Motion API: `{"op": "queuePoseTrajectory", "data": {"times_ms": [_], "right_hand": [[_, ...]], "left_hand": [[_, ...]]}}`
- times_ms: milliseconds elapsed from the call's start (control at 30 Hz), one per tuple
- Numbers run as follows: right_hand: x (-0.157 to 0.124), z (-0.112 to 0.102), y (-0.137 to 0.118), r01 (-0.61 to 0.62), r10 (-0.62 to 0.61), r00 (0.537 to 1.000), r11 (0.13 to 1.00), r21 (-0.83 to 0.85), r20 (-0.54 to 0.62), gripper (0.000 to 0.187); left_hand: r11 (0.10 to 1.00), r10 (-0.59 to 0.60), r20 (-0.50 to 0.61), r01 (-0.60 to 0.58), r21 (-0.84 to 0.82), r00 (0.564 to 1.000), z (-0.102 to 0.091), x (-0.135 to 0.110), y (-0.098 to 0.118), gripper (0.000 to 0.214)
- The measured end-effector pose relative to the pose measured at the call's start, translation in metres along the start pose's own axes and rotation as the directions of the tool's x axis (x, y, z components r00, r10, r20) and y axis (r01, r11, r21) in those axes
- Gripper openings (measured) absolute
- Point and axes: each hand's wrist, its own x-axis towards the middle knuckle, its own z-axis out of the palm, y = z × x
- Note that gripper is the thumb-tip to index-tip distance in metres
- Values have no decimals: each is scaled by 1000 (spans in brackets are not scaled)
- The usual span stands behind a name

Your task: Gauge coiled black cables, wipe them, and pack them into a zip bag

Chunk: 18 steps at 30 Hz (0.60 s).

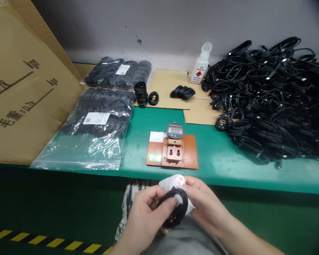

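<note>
A coiled black cable [180, 211] is in my left hand [151, 209], thumb pressed over the loops, in front of the table edge. My right hand [202, 196] pinches a white cloth [171, 181] against the cable's connector end, at the top of the coil. The cloth also lies behind the coil. On the table just beyond my hands sits a digital gauge [174, 131] reading 0.000, mounted on an orange-brown base plate [191, 152] with a small metal block.
A large heap of black cables [268, 92] covers the right side. Plastic bags of coiled cables [106, 102] lie left, beside a cardboard box [24, 88]. Small coil stacks [141, 94] and a white bottle [200, 67] stand at the back on cardboard sheets [167, 85].
</note>
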Motion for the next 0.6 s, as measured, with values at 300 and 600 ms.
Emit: {"op": "queuePoseTrajectory", "data": {"times_ms": [300, 600], "right_hand": [[-7, 11, -6, 1, -11, 990, 998, 69, 143, 27], [-8, 17, -11, 3, -12, 984, 999, 50, 177, 28]], "left_hand": [[332, 78, 594, 541, -773, 800, 3, 2, 0, 26], [238, 112, 585, 550, -801, 803, 11, 0, 4, 30]]}}
